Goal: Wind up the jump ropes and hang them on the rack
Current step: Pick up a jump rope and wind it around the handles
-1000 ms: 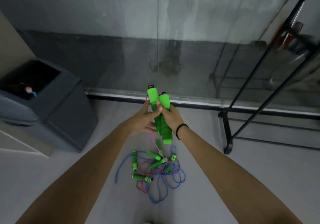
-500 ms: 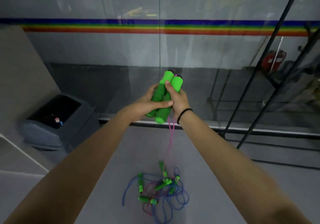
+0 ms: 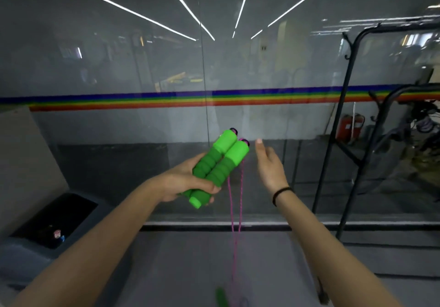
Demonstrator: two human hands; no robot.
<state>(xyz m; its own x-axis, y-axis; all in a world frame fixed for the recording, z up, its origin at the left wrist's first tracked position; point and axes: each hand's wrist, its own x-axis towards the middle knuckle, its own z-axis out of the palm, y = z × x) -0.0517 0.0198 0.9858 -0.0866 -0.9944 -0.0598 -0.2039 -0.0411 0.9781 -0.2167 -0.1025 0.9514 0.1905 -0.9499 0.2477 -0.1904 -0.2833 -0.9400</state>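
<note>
A glass wall (image 3: 142, 68) crossed by a rainbow stripe (image 3: 166, 101) is seen ahead, with ceiling light strips mirrored in it and a grey floor (image 3: 190, 259) below. The green handles (image 3: 219, 166) of one jump rope are held up in front of this glass, side by side and tilted, their capped ends pointing up and to the right.

The lower, ribbed half of the handles is grasped by the left grip (image 3: 183, 183): the fingers are wrapped round both handles together and the thumb is laid across them. The right grip (image 3: 269, 164) is released, its fingers loosely extended; it is held just right of the handles and apart from them, with nothing in it. A black band (image 3: 281, 193) is worn on that wrist.

From the upper ends of the handles a pink cord (image 3: 234, 211) is seen hanging straight down in two strands towards the floor. Below the handles, at the bottom edge of the view, a blurred green shape (image 3: 221, 297) is seen next to the cord.

Well to the right of the handles a black metal rack (image 3: 342, 97) is stood against the glass. Down and to the left of the handles a dark grey bin (image 3: 23, 259) is placed on the floor.
</note>
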